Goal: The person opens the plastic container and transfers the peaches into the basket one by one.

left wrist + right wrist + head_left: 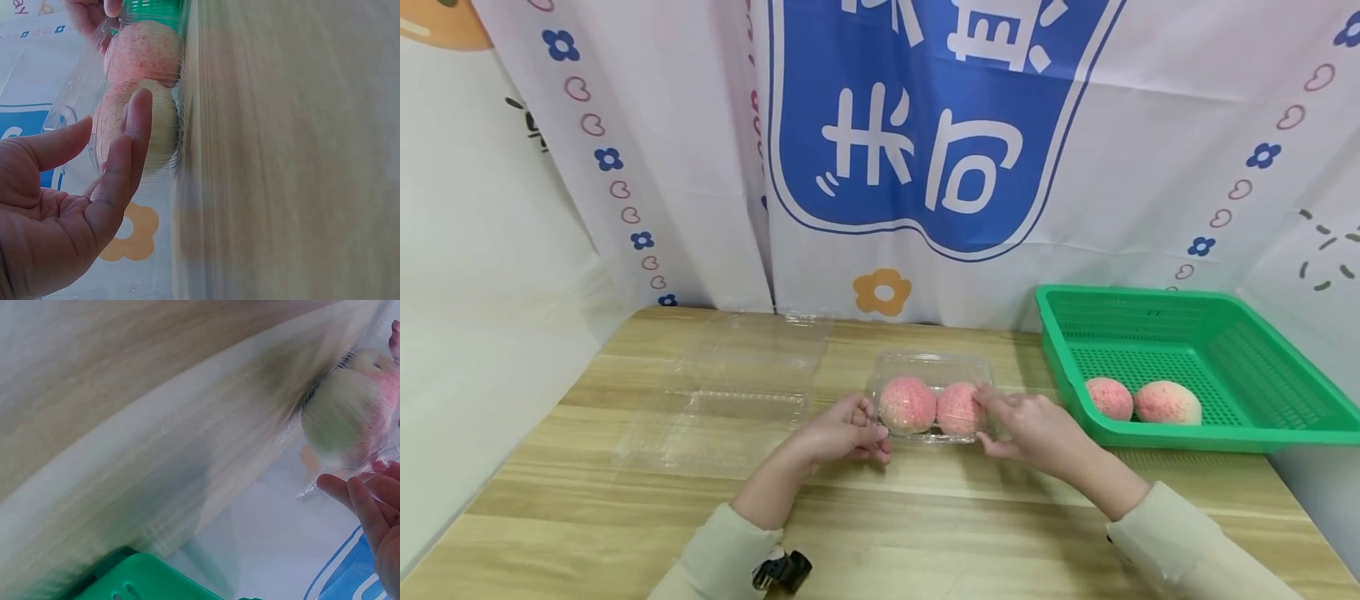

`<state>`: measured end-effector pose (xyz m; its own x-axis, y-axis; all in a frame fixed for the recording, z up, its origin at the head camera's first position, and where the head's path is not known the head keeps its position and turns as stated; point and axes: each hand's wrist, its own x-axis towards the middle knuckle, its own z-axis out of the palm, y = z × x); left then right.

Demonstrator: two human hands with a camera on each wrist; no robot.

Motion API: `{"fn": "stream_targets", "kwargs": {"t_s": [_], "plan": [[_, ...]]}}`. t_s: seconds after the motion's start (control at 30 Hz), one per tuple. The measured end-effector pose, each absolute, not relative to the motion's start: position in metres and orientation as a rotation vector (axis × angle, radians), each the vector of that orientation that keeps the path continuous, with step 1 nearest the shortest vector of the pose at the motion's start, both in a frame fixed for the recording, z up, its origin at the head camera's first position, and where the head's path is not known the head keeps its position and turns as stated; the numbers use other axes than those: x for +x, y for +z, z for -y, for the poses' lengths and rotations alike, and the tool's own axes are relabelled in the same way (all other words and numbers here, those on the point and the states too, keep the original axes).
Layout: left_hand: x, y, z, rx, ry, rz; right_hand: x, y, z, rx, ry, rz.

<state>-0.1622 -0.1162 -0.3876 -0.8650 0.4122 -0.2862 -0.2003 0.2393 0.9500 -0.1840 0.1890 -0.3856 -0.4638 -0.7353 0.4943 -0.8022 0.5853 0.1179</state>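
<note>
**Peach-Like Balls in Clear Box Flanked by Two Hands**

A clear plastic box [934,358] is framed from both ends on a wood-grain worktop [925,525], with two speckled balls, one left [907,405] and one right [959,409], held inside in a row. The box is set ahead of the forearms, its long axis run from side to side, so that a short end is presented to each hand. The near left corner is met by the left hand [841,432], the right end by the right hand [1032,429]; neither can be called clearly nearer.

In the left wrist view, the left hand's thumb and fingers are spread, its fingers laid along the wall rather than clenched. The right hand's fingers are stretched to the box's corner in the right wrist view, and no firm grasp is shown. Whether the box is fully fastened cannot be told.

A green basket [1157,440] is placed beyond the right hand, with two more balls, one pink [1108,398] and one paler [1168,403], left at its near side. To the left, another clear container [733,396] is laid unfolded.
</note>
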Motion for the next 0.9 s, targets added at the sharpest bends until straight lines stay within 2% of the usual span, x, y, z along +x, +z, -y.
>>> {"fn": "stream_targets", "kwargs": {"t_s": [0.9], "plan": [[-0.162,-0.388,0.116,0.143,1.678,-2.058,-0.185,-0.374,-0.200,1.237,0.491,2.515]]}}
